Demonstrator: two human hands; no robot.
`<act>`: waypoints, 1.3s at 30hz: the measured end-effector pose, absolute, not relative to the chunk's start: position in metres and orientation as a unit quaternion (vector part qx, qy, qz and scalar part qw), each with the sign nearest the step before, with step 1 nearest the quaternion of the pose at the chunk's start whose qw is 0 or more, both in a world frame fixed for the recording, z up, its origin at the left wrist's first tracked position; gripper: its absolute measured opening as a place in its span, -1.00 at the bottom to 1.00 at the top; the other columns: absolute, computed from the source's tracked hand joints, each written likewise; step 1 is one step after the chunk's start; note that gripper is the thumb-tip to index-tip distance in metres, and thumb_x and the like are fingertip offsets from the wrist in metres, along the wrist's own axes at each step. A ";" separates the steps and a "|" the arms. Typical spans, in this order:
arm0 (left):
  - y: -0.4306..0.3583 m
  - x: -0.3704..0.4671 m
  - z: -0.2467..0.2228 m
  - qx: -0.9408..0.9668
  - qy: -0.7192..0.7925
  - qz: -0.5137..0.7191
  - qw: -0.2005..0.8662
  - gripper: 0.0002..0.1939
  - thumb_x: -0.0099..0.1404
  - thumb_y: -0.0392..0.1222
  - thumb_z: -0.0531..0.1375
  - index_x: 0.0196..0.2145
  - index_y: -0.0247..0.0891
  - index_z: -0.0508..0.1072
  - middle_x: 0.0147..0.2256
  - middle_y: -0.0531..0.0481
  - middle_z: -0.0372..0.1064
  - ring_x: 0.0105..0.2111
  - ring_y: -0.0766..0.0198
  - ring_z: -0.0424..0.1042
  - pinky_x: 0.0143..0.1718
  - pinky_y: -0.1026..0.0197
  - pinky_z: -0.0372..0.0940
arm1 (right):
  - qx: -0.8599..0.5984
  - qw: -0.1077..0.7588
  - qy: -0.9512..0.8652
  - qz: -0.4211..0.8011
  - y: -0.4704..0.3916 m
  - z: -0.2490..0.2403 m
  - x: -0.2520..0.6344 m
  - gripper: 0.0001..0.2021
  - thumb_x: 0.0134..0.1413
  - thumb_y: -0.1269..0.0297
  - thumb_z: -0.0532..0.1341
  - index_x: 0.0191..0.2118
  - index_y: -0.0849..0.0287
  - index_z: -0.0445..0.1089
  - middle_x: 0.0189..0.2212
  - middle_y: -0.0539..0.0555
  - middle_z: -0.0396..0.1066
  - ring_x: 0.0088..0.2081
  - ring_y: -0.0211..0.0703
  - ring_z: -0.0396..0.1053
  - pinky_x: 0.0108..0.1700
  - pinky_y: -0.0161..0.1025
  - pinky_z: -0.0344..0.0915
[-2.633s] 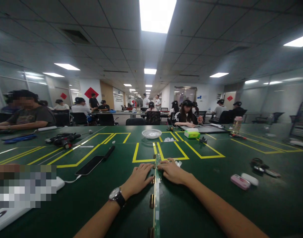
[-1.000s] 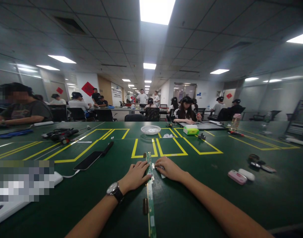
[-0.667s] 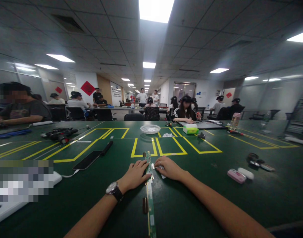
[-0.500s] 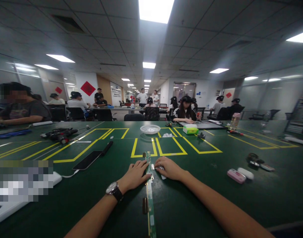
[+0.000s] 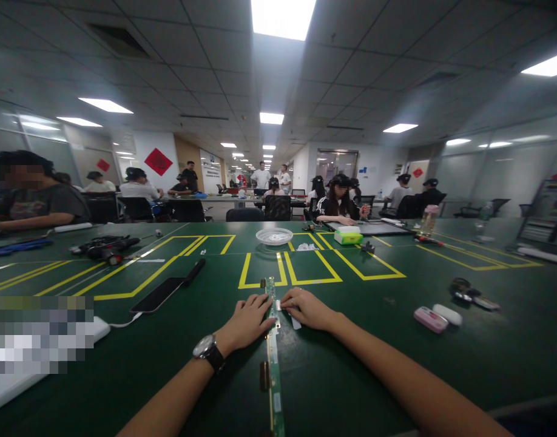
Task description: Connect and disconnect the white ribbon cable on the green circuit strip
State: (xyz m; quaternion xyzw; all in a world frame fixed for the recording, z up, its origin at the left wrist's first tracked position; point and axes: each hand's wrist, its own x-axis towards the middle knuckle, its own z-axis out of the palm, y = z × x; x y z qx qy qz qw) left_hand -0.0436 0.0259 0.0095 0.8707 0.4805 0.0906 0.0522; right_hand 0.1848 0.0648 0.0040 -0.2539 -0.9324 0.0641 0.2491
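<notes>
A long, narrow green circuit board [image 5: 277,370] lies on the green table, running from the near edge up to both hands. My left hand [image 5: 247,320], with a watch on its wrist, rests on the board's left side with fingers spread over its far part. On the right side, my right hand [image 5: 308,308] has its fingers pinched at a small silvery connector piece [image 5: 279,305] at the board's edge. A pale strip [image 5: 296,323] shows under the right fingers. Brown flex tabs [image 5: 264,376] stick out from the board's left edge.
A white round basket [image 5: 273,237] stands beyond the board. To the left lie a phone [image 5: 159,295] with a cable and a dark tool bundle [image 5: 105,247]. A pink case [image 5: 430,320] and keys [image 5: 473,294] lie right. People sit around the far tables.
The whole view has shifted slightly. Both hands stay at the board, and the right fingers look slightly changed in position at the small silvery piece.
</notes>
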 end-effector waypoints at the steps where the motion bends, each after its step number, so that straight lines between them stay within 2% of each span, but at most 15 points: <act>1: 0.026 -0.044 0.009 0.871 0.479 0.090 0.055 -0.37 0.36 0.22 -0.16 0.26 -0.12 0.04 0.26 -0.11 -0.03 0.22 -0.02 -0.06 0.09 -0.15 -0.02 | -0.254 0.253 -0.932 0.064 0.065 0.003 0.185 -0.74 0.13 0.45 0.11 -0.11 0.20 0.48 -0.17 0.14 0.46 -0.12 -0.16 0.36 -0.02 -0.22 0.25; 22: 0.028 -0.044 0.010 0.883 0.459 0.068 0.068 -0.40 0.39 0.19 -0.20 0.30 -0.05 -0.07 0.31 -0.02 -0.15 0.22 -0.07 -0.08 0.09 -0.18 -0.05 | -0.226 0.266 -0.936 0.050 0.061 0.006 0.182 -0.67 0.06 0.53 0.09 -0.09 0.21 0.47 -0.17 0.15 0.49 -0.11 -0.16 0.38 0.01 -0.21 0.25; 33: 0.026 -0.048 0.012 0.885 0.448 0.085 0.090 -0.44 0.40 0.15 -0.23 0.30 0.02 -0.14 0.31 0.03 -0.18 0.23 -0.03 -0.10 0.10 -0.15 -0.06 | -0.262 0.210 -0.942 -0.014 0.056 0.019 0.177 -0.73 0.04 0.54 0.08 -0.21 0.21 0.47 -0.21 0.14 0.46 -0.13 -0.13 0.35 -0.04 -0.20 0.22; 39: 0.028 -0.047 0.015 0.873 0.465 0.132 0.059 -0.46 0.42 0.11 -0.22 0.29 -0.04 -0.10 0.30 -0.01 -0.12 0.20 0.08 0.00 0.06 -0.03 0.05 | -0.225 0.207 -0.952 -0.003 0.057 0.017 0.177 -0.58 0.03 0.56 0.05 0.00 0.10 0.37 -0.05 0.09 0.40 0.00 -0.13 0.28 0.05 -0.16 0.13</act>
